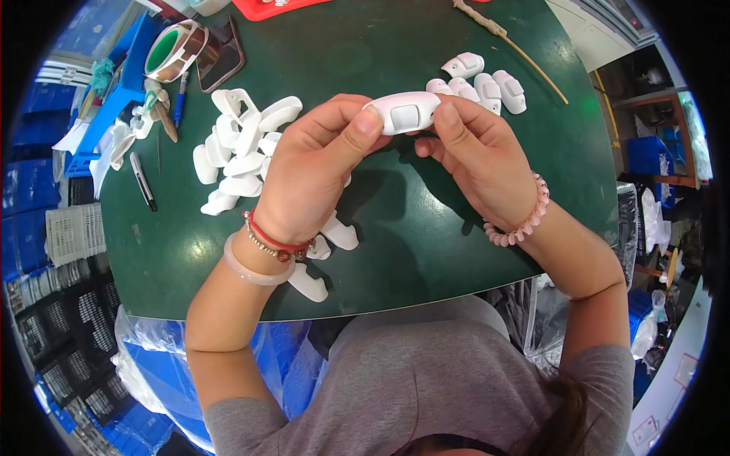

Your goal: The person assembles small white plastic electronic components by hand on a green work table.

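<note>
A glossy white, rounded plastic casing [404,114] is held above a dark green tabletop [411,258].
Near the tabletop's front edge, curved white plastic pieces [308,283] are scattered; beyond them, the casing is pinched at its left end by the left hand [319,156], at its right end by the right hand [487,167]. Farther off, similar white casings [488,92] are grouped at right, with a tan wooden stick [533,65] beyond.
</note>
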The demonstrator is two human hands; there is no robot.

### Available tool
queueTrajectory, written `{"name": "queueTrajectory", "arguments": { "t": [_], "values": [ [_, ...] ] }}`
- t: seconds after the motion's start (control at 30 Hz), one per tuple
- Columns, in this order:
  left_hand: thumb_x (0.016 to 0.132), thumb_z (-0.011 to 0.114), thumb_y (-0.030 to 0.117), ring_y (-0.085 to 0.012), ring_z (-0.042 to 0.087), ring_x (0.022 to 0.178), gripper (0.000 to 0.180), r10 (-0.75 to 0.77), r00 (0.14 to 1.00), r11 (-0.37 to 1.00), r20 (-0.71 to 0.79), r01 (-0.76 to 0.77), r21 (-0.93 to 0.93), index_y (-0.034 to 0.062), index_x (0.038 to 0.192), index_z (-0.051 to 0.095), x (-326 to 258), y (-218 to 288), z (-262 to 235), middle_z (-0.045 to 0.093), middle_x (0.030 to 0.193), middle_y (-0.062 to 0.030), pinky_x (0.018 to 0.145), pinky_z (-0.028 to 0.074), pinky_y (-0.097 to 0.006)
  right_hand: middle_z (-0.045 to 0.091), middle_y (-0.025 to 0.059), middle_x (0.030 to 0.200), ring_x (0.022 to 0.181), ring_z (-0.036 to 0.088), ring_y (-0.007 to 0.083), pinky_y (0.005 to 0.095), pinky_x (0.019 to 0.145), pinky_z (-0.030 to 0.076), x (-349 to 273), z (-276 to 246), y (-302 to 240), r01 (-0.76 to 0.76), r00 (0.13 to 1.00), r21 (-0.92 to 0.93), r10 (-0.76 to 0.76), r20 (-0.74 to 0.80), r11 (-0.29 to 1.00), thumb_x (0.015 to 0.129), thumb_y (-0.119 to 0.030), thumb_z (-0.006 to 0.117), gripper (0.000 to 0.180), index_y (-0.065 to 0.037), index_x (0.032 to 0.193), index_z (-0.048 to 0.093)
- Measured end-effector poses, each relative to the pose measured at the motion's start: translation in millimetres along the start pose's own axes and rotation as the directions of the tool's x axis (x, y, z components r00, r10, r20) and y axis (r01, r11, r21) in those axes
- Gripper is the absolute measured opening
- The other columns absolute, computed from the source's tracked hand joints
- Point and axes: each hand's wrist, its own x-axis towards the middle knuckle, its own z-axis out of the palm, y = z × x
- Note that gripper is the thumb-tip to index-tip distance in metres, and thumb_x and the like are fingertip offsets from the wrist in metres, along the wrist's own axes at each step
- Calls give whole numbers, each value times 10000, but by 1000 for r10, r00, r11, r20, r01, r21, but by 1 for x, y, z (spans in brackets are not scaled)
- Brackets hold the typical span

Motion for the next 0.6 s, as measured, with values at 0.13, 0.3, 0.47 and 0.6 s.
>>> {"name": "queueTrajectory", "arguments": {
  "t": [0.13,0.3,0.47,0.6],
  "values": [
    [920,455,239,-145,500,1039,270,46,999,999,27,-47,26,32,1066,548,0,-2,-2,543,1098,-45,944,371,-324,582,15,861,751,477,74,208,712,410,-1,3,2,9,1000,23,-9,-13,1000,902,-258,503,301,9,1012,585],
    [919,456,250,-155,499,1042,261,57,997,998,56,-58,19,32,1028,549,2,-4,-4,539,1093,-46,947,368,-331,575,7,844,748,469,70,207,705,402,1,0,6,52,999,-4,-52,-8,999,901,-239,503,282,10,1002,588],
    [922,446,267,-172,506,1035,291,17,1000,1000,17,-17,-4,20,1057,520,1,0,7,542,1100,-71,943,379,-359,572,3,837,751,470,71,211,704,400,1,0,0,31,1000,41,-31,-3,999,897,-228,510,272,14,994,586],
    [928,428,267,-178,512,1037,309,1,999,1000,-33,0,31,14,1092,501,0,3,4,538,1124,-87,935,397,-387,575,5,852,764,478,70,213,712,405,-3,7,-6,149,987,-139,-156,-39,979,893,-228,521,274,18,998,582]
  ]
}}
